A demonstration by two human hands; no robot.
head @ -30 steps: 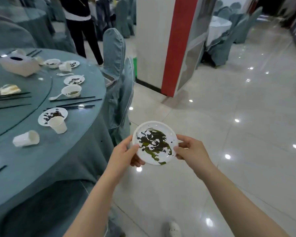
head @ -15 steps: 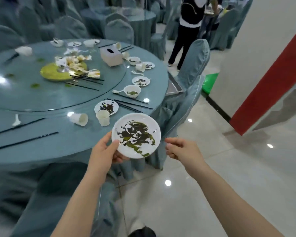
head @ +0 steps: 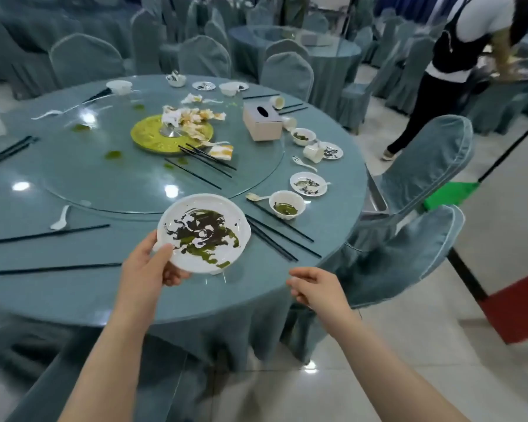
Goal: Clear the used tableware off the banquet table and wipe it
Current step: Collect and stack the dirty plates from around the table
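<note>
My left hand (head: pixel 148 264) grips the near-left rim of a white plate (head: pixel 202 231) smeared with dark green sauce, held just above the near edge of the round banquet table (head: pixel 73 296). My right hand (head: pixel 316 286) hovers to the right of the plate, fingers loosely curled, holding nothing. On the table to the right lie black chopsticks (head: pixel 282 236), a small white bowl (head: pixel 287 205) with green residue, a dirty saucer (head: pixel 308 184) and a tipped cup (head: pixel 314 153). A white spoon (head: pixel 60 219) rests at the left.
A glass turntable (head: pixel 110 178) carries a yellow dish (head: pixel 153 138) with crumpled napkins and a tissue box (head: pixel 262 121). Two covered chairs (head: pixel 409 239) stand close at the right, with a metal tray (head: pixel 377 199) on one. A person (head: pixel 439 71) stands at the back right.
My view has swung left from the floor to the table. My right hand has let go of the plate; my left hand alone carries it over the table edge.
</note>
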